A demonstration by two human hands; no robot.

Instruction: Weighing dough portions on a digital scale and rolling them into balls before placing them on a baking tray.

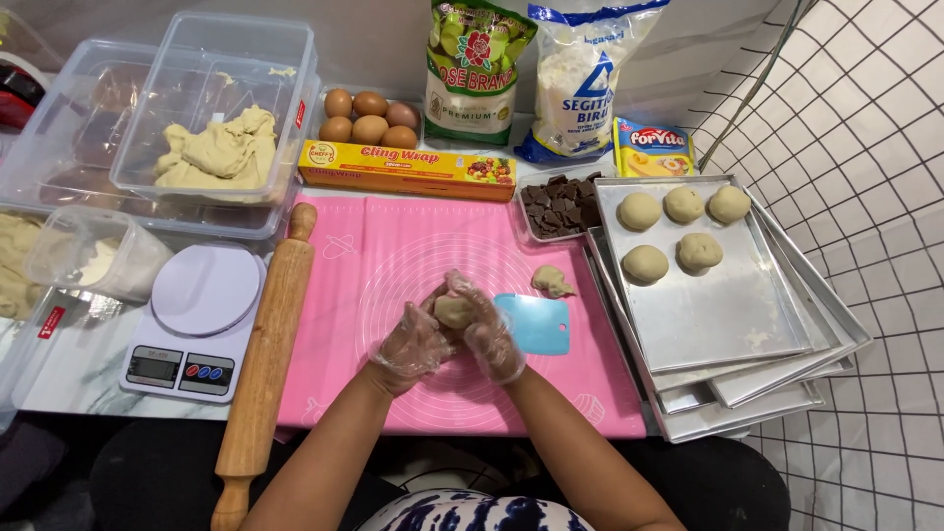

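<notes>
Left hand and right hand, both gloved, cup one dough ball between them over the pink mat. Blue scraper just right, dough scrap beyond. Tray at right holds five balls; rolling pin left.

white marble counter, white tiled floor

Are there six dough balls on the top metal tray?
No, the top metal tray carries five dough balls, three behind and two in front.
</notes>
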